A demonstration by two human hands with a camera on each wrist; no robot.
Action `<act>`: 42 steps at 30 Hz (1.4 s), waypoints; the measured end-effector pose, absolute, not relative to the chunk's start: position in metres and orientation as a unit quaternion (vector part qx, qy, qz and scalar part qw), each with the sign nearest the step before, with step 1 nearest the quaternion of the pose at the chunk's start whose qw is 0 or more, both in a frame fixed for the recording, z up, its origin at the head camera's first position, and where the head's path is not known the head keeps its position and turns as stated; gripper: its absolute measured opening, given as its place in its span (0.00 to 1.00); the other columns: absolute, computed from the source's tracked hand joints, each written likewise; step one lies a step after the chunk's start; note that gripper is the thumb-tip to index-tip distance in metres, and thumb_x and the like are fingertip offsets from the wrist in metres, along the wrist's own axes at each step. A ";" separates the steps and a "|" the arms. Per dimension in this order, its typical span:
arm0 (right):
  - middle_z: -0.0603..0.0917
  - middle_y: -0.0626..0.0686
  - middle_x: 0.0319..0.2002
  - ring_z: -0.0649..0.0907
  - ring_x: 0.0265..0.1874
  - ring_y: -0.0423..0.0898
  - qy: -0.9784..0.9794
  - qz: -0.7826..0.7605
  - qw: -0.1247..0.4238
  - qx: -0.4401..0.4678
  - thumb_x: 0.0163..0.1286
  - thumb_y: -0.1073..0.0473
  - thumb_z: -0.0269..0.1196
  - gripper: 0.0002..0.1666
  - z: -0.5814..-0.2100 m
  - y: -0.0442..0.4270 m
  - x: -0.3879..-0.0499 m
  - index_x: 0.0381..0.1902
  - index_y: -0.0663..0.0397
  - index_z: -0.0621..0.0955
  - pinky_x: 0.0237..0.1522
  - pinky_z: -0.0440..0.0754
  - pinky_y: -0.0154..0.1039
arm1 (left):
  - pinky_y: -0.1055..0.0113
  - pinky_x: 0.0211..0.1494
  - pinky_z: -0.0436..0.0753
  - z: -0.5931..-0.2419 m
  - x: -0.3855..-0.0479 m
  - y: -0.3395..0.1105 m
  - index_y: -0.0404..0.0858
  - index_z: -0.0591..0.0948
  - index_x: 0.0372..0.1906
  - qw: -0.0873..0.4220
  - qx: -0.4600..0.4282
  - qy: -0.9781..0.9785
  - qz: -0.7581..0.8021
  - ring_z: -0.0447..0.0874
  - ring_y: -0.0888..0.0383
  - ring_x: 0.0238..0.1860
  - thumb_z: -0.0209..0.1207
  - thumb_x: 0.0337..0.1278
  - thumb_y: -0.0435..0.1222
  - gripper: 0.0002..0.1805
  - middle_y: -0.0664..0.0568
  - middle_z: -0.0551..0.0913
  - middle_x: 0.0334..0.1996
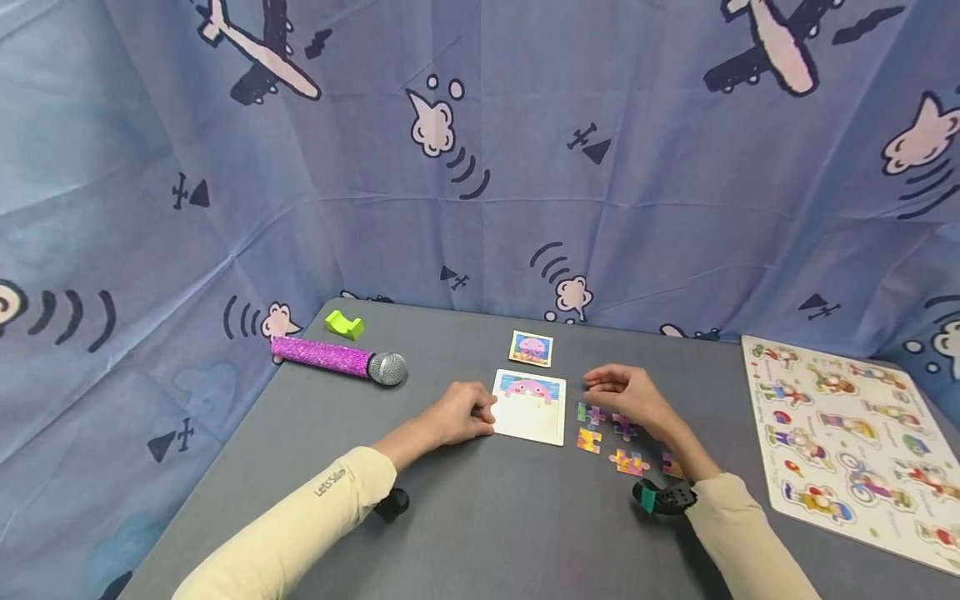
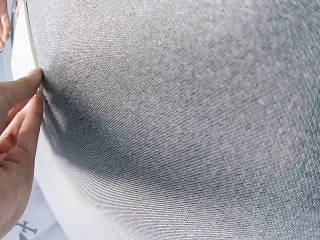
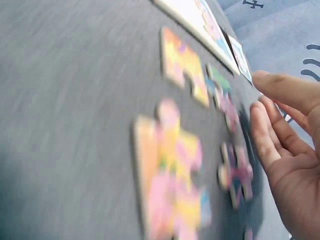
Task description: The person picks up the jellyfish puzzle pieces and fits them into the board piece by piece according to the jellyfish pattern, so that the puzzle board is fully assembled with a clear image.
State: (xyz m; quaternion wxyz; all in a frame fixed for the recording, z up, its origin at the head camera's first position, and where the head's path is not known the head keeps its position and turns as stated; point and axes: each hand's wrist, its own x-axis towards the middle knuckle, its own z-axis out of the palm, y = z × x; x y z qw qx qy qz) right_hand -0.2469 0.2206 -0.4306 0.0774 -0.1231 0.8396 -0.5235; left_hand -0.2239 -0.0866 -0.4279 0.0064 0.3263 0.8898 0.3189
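Note:
A white puzzle board (image 1: 525, 423) lies on the grey table, with pieces along its top showing a pink sea creature. My left hand (image 1: 459, 414) pinches the board's left edge between thumb and fingers; the left wrist view shows the fingertips on that edge of the board (image 2: 22, 52). To the right of the board, my right hand (image 1: 630, 396) hovers over loose puzzle pieces, fingers loosely bent. Nothing shows between its thumb and fingers in the right wrist view. Near it lie a yellow piece (image 3: 182, 62), a purple piece (image 3: 236, 172) and a larger yellow-pink piece (image 3: 172, 175).
Behind the board lies a small picture card (image 1: 531, 348) with a similar pink creature. A glittery purple microphone (image 1: 330, 357) and a green curved block (image 1: 345, 325) are at the back left. A large illustrated board (image 1: 847, 433) lies along the right side. A patterned curtain (image 1: 487, 150) hangs behind.

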 end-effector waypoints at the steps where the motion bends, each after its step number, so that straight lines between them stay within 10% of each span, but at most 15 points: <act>1: 0.82 0.65 0.44 0.82 0.36 0.39 0.842 -0.520 0.071 -0.124 0.61 0.62 0.68 0.23 -0.431 0.224 -0.245 0.50 0.71 0.78 0.38 0.80 0.30 | 0.63 0.49 0.80 -0.428 -0.224 -0.087 0.34 0.84 0.23 0.010 0.327 0.890 0.318 0.83 0.47 0.47 0.71 0.44 0.27 0.05 0.40 0.84 0.43; 14: 0.84 0.59 0.43 0.84 0.42 0.52 0.896 -0.409 0.013 -0.170 0.58 0.61 0.70 0.19 -0.432 0.235 -0.223 0.46 0.64 0.82 0.44 0.81 0.39 | 0.63 0.50 0.80 -0.428 -0.227 -0.091 0.36 0.82 0.20 0.009 0.331 0.890 0.314 0.83 0.49 0.47 0.72 0.43 0.30 0.09 0.43 0.84 0.41; 24: 0.84 0.57 0.41 0.78 0.32 0.47 0.913 -0.364 0.019 -0.185 0.56 0.62 0.71 0.17 -0.435 0.234 -0.227 0.44 0.61 0.84 0.24 0.75 0.33 | 0.64 0.52 0.79 -0.426 -0.227 -0.090 0.36 0.82 0.20 -0.004 0.346 0.886 0.310 0.83 0.49 0.46 0.72 0.44 0.30 0.08 0.42 0.84 0.41; 32: 0.85 0.55 0.41 0.83 0.39 0.49 0.911 -0.357 0.005 -0.208 0.57 0.63 0.71 0.16 -0.435 0.232 -0.237 0.44 0.60 0.84 0.42 0.81 0.46 | 0.64 0.52 0.79 -0.428 -0.228 -0.092 0.37 0.81 0.20 -0.006 0.343 0.885 0.314 0.83 0.48 0.47 0.72 0.43 0.29 0.09 0.42 0.84 0.42; 42: 0.82 0.64 0.46 0.82 0.38 0.45 0.871 -0.458 0.077 -0.158 0.60 0.66 0.67 0.19 -0.435 0.235 -0.246 0.50 0.68 0.80 0.34 0.80 0.30 | 0.65 0.49 0.80 -0.436 -0.231 -0.095 0.39 0.81 0.19 -0.012 0.366 0.870 0.329 0.83 0.50 0.46 0.72 0.44 0.32 0.10 0.44 0.84 0.39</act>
